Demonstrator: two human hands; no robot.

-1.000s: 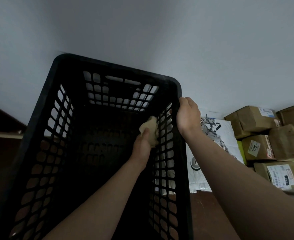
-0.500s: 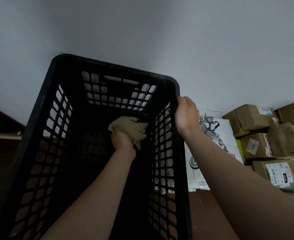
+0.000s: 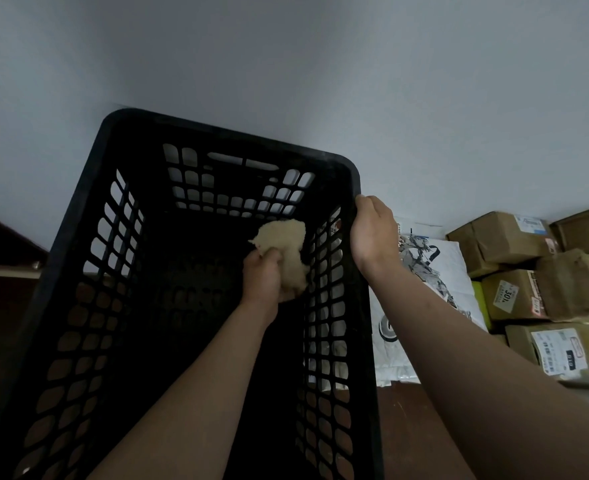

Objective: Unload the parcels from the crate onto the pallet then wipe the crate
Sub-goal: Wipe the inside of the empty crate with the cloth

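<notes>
Grey wall (image 3: 390,81), dark brown floor (image 3: 397,417), pale ledge at left (image 3: 5,270)

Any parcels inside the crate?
No: inside the crate only the left hand holding a cloth shows; the parcels lie outside, right of it.

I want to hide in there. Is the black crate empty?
Empty of parcels. Inside the crate only the left hand gripping a cloth shows; the parcels lie outside, to its right.

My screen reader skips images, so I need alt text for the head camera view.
A person's left hand holds a cream cloth inside a black latticed plastic crate, close to its right wall, while the right hand grips the crate's right rim. Cardboard parcels and a white printed mailer bag lie to the right.
</notes>
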